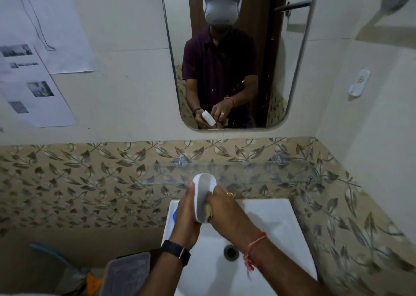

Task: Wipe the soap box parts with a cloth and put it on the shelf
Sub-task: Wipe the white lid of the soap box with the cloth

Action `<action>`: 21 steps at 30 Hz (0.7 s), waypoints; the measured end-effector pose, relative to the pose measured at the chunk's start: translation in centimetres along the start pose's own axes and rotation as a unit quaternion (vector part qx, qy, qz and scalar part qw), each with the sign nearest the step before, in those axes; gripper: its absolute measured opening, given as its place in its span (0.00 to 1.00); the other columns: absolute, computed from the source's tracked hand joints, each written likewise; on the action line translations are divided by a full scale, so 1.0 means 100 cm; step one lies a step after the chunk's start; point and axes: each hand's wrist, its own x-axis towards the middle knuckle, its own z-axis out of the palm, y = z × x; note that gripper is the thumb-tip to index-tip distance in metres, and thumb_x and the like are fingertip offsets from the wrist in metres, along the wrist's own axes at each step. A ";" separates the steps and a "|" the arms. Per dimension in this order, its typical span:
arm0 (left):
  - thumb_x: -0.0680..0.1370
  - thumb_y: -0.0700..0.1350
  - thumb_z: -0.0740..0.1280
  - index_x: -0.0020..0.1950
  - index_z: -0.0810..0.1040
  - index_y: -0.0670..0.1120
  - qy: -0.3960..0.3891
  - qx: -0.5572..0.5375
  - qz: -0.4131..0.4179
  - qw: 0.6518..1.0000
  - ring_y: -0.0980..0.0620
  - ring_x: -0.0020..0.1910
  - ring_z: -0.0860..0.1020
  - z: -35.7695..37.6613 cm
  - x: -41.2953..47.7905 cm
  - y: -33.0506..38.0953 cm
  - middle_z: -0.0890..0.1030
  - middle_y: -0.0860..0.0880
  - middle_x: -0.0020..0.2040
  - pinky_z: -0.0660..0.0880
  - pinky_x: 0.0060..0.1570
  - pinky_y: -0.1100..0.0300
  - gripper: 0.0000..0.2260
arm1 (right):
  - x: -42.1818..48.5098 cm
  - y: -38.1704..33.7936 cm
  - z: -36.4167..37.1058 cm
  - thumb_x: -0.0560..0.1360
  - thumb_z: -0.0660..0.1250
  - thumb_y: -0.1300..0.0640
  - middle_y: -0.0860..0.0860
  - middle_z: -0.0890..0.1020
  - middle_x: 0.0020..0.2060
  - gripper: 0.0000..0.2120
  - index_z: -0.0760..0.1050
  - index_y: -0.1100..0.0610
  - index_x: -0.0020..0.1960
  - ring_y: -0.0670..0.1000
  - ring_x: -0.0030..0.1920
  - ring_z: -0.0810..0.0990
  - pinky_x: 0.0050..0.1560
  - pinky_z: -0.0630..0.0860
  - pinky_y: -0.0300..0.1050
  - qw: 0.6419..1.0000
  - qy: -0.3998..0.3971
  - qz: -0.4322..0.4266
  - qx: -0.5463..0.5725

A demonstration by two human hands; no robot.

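Both hands meet above the back half of the white sink (pixel 276 219), together on one white, oval soap box part (pixel 203 188). The left hand (pixel 186 217) grips the part from its left side, thumb lying up along the rim, and holds it tilted so the grey hollow faces the camera. The right hand (pixel 226 208) has its fingers curled round a brownish cloth (pixel 209 211) and presses it into the lower right of that hollow. The part's upper end overlaps the front edge of the glass shelf (pixel 281 172) in this view; whether it touches that edge cannot be told. The shelf runs along the leaf-patterned tile band and stretches well to the right of the hands. Below the wrists the basin's white floor shows around the drain (pixel 231 252). A blue object (pixel 175 216) sits at the sink's left rim, just beside the left hand. A mirror (pixel 281 59) hangs above the shelf.
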 end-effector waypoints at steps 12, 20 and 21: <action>0.77 0.66 0.66 0.72 0.76 0.48 -0.022 0.036 0.076 0.996 0.36 0.59 0.78 -0.025 0.007 0.040 0.79 0.35 0.64 0.78 0.51 0.46 0.30 | -0.048 0.038 -0.023 0.70 0.64 0.64 0.61 0.84 0.46 0.10 0.81 0.63 0.47 0.59 0.46 0.84 0.39 0.79 0.48 0.962 -0.263 0.069 0.017; 0.64 0.68 0.77 0.64 0.83 0.49 -0.047 0.034 0.056 0.997 0.41 0.55 0.79 -0.031 0.004 0.034 0.81 0.40 0.59 0.78 0.44 0.52 0.35 | -0.044 0.023 -0.041 0.74 0.70 0.67 0.46 0.81 0.49 0.18 0.84 0.48 0.56 0.41 0.51 0.80 0.52 0.73 0.28 0.932 0.175 -0.006 0.317; 0.64 0.68 0.78 0.63 0.83 0.47 -0.046 0.036 0.059 0.997 0.40 0.54 0.78 -0.028 0.003 0.033 0.81 0.39 0.58 0.76 0.45 0.51 0.35 | -0.040 0.016 -0.042 0.75 0.70 0.67 0.46 0.81 0.49 0.16 0.84 0.49 0.57 0.42 0.52 0.80 0.53 0.73 0.29 0.918 0.226 -0.019 0.327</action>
